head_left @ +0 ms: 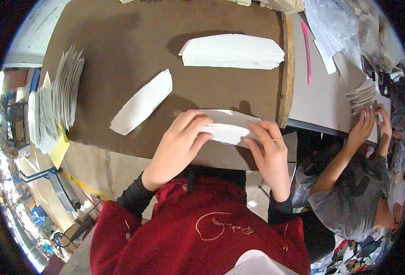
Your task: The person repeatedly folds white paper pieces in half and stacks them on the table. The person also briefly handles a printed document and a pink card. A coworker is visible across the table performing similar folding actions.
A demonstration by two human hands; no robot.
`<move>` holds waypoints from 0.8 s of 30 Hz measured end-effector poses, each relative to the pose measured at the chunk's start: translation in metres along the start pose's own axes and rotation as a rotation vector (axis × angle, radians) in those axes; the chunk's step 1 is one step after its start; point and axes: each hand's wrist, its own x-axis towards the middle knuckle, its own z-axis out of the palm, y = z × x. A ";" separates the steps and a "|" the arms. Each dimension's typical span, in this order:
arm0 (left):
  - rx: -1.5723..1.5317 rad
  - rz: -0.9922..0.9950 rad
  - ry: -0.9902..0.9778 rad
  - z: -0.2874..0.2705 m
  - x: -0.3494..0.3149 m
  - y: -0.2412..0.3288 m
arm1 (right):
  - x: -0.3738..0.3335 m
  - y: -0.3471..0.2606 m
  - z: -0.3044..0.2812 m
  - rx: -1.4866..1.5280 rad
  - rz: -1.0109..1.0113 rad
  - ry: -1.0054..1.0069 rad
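Between my two hands, close to the table's front edge, is a white folded paper piece (pixel 223 133). My left hand (pixel 184 133) pinches its left end between thumb and fingers. At the right end, my right hand (pixel 267 144) grips it the same way, with a thin yellow band around one finger. Just left of my hands a single white paper piece (pixel 142 103) lies slantwise on the brown table (pixel 120 50). Farther back, a thick stack of similar white pieces (pixel 232 52) rests near the table's right side.
Bundles of paper pieces (pixel 58 101) stand along the table's left edge. A wooden strip (pixel 286 68) borders the right side. Beyond it, a grey table (pixel 314 103) holds a pink strip (pixel 307 52) and clear plastic (pixel 340 27). A co-worker (pixel 349 192) there handles a paper stack (pixel 362 97).
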 end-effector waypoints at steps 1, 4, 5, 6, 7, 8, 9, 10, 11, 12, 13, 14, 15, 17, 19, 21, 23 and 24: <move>0.052 -0.014 0.030 0.003 0.002 0.000 | 0.004 0.003 0.003 -0.050 -0.019 -0.012; 0.067 -0.108 0.047 0.010 0.006 0.002 | 0.011 0.012 0.009 -0.136 -0.064 -0.010; 0.064 -0.140 0.052 0.011 0.007 0.003 | 0.012 0.015 0.010 -0.157 -0.041 -0.041; 0.071 -0.141 0.051 0.011 0.009 0.002 | 0.015 0.017 0.011 -0.170 -0.044 -0.040; 0.181 -0.114 0.068 0.010 0.009 0.003 | 0.016 0.017 0.011 -0.179 -0.040 -0.050; 0.297 -0.069 0.070 0.009 0.009 0.003 | 0.018 0.017 0.011 -0.164 -0.030 -0.055; 0.411 -0.024 0.070 0.008 0.010 0.003 | 0.019 0.016 0.011 -0.150 -0.019 -0.061; 0.390 -0.045 0.048 0.008 0.011 0.003 | 0.021 0.015 0.011 -0.136 -0.006 -0.067; 0.369 -0.063 0.028 0.008 0.012 0.002 | 0.023 0.013 0.010 -0.132 0.000 -0.065; 0.339 -0.069 0.032 0.008 0.013 0.002 | 0.024 0.011 0.010 -0.129 0.004 -0.063; 0.340 -0.069 0.022 0.008 0.014 0.002 | 0.025 0.010 0.010 -0.127 0.020 -0.066; 0.333 -0.059 0.032 0.009 0.015 0.002 | 0.026 0.008 0.009 -0.124 0.029 -0.079; 0.321 -0.054 0.018 0.010 0.016 0.002 | 0.027 0.006 0.008 -0.123 0.052 -0.095; 0.309 -0.062 0.027 0.010 0.017 0.002 | 0.029 0.004 0.006 -0.115 0.092 -0.128; 0.302 -0.072 0.013 0.010 0.019 0.003 | 0.030 0.003 0.004 -0.104 0.085 -0.148; 0.305 -0.085 -0.001 0.012 0.021 0.005 | 0.030 0.002 0.004 -0.198 0.022 -0.224; 0.317 -0.110 -0.024 0.013 0.022 0.008 | 0.029 0.002 0.007 -0.236 -0.037 -0.232; 0.316 -0.103 -0.027 0.014 0.023 0.010 | 0.027 0.001 0.009 -0.228 -0.043 -0.207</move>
